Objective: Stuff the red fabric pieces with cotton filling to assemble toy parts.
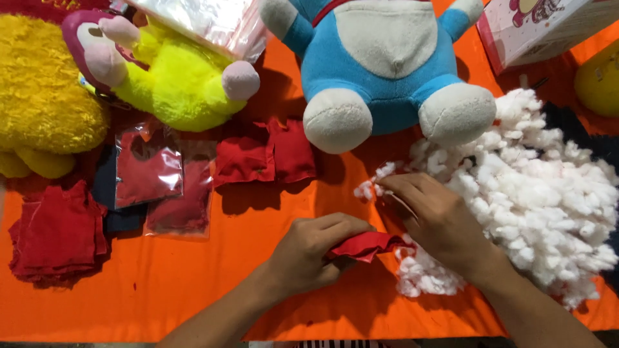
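The left hand (308, 252) reaches in from below, knuckles up, fingers curled tight around a small crumpled red fabric piece (365, 245) lying low on the orange cloth-covered table (193, 283). The right hand (438, 222) lies palm down beside it, fingertips pinching a tuft of the fluffy white stuffing pile (541, 200). The fabric looks bunched and folded, touching both hands.
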